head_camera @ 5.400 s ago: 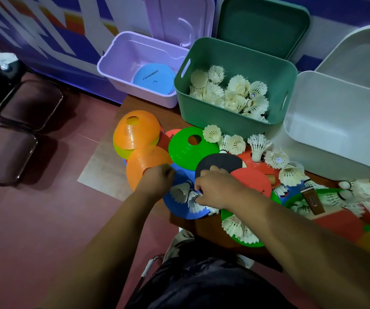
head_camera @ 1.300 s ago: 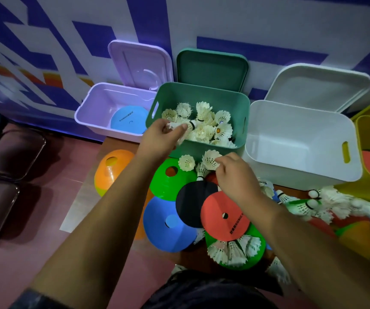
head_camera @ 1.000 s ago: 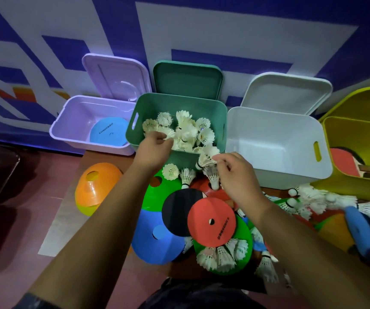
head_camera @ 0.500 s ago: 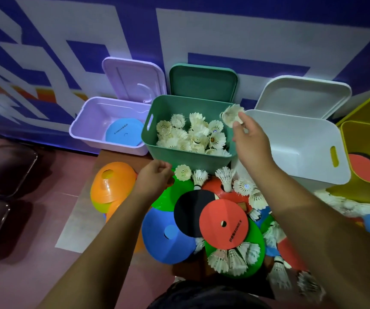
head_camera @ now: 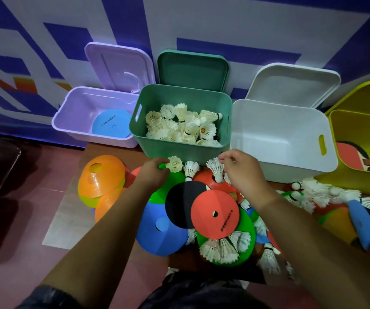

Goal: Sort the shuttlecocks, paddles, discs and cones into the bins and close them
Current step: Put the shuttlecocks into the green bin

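Our right hand (head_camera: 239,172), which half a second ago dropped a shuttlecock into the green bin (head_camera: 180,121) at upper centre, is back empty and loosely open by the pile; our left hand (head_camera: 155,172) pinches another shuttlecock (head_camera: 174,164). The white bin (head_camera: 284,139) is empty, the yellow bin (head_camera: 358,121) holds a paddle (head_camera: 355,158), the lilac bin (head_camera: 77,114) one blue disc (head_camera: 111,124).

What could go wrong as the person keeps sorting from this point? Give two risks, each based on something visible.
1. The green bin is already heaped with shuttlecocks; adding more may crush feathers or stop its lid closing.
2. Shuttlecocks lie on and under the red disc and green cone; lifting those could scatter them off the table edge.
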